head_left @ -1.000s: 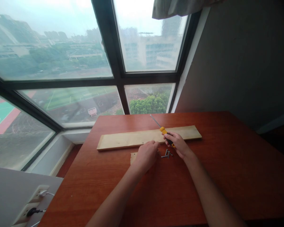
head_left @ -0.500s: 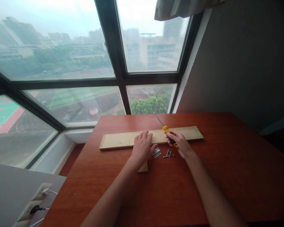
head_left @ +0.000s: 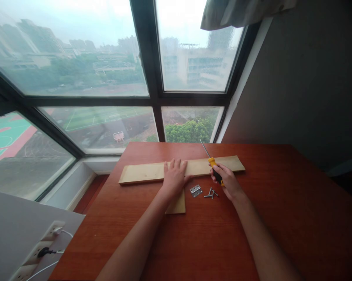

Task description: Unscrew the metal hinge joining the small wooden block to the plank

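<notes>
A long pale wooden board (head_left: 141, 172) lies across the far part of the red-brown table (head_left: 281, 218). My left hand (head_left: 174, 176) rests flat on the board's middle, fingers spread. A smaller wooden piece (head_left: 178, 205) lies under my left wrist, partly hidden by it. My right hand (head_left: 227, 180) grips a screwdriver (head_left: 214, 166) with a yellow and black handle, its shaft pointing away toward the window. A small metal hinge (head_left: 196, 190) and several screws (head_left: 210, 193) lie on the table between my hands.
A large window (head_left: 152, 78) runs behind the table's far edge, with a grey wall (head_left: 310, 78) to the right. At lower left, a white power strip (head_left: 44, 244) has plugs and a white cable in it.
My left hand moved from the small wooden piece and hinge up onto the long board and now lies flat on it. The hinge is uncovered. My right hand still holds the screwdriver.
</notes>
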Demonstrator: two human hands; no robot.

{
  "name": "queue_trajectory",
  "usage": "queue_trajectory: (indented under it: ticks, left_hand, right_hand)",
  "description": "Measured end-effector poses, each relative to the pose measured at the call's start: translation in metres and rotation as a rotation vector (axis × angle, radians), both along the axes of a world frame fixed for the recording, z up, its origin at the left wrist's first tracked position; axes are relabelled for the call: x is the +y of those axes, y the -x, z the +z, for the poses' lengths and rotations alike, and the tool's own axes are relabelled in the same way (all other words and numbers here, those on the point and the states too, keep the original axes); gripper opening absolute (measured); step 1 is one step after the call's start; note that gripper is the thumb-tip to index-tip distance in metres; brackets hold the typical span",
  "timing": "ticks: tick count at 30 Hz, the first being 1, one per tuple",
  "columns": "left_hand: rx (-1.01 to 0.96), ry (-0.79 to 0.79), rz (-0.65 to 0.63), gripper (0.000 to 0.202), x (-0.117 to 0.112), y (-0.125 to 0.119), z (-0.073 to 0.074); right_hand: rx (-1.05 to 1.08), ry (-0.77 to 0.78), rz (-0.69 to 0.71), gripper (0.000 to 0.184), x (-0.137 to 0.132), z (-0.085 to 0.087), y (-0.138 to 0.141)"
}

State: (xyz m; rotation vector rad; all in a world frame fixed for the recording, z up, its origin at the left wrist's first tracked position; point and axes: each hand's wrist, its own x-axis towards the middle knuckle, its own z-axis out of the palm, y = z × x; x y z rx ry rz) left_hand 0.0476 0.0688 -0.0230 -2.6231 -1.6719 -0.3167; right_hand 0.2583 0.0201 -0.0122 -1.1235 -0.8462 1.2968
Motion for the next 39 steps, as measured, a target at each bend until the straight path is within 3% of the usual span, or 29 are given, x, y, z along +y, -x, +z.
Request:
queue_trajectory:
  ticks: [5,12,18,22,28,30,34,37,39]
  left_hand:
    - [0.016,-0.038,0.096,0.058,0.012,0.040,0.000]
    - [0.034,-0.016,0.200,0.057,0.018,0.091,0.011]
    - [0.054,-0.031,0.273,0.064,0.019,0.110,0.011]
    - [0.014,-0.108,0.236,0.059,0.006,0.080,0.013]
    - [-0.095,-0.048,-0.313,0.047,-0.053,-0.018,0.021]
    - [-0.110,-0.022,-0.422,0.048,-0.070,-0.046,0.019]
    - [-0.101,0.006,-0.470,0.047,-0.084,-0.081,0.006]
    - [-0.053,-0.032,-0.427,0.021,-0.081,-0.087,-0.002]
    - [-0.012,-0.057,-0.401,0.018,-0.076,-0.085,-0.003]
  right_hand:
    - [-0.037,0.022,-0.025,0.030,0.002,-0.004,-0.002]
    - [-0.064,0.041,-0.031,0.031,0.003,-0.007,-0.002]
    - [-0.071,0.045,-0.039,0.032,0.006,-0.011,-0.003]
    - [-0.071,0.042,-0.049,0.033,0.006,-0.012,-0.002]
    - [-0.070,0.031,-0.085,0.034,0.005,-0.011,-0.003]
    - [-0.067,0.024,-0.102,0.034,0.005,-0.010,-0.004]
    - [-0.053,0.020,-0.112,0.033,0.005,-0.008,-0.004]
    - [-0.050,0.013,-0.105,0.033,0.005,-0.007,-0.003]
    - [-0.053,0.005,-0.102,0.033,0.005,-0.007,-0.003]
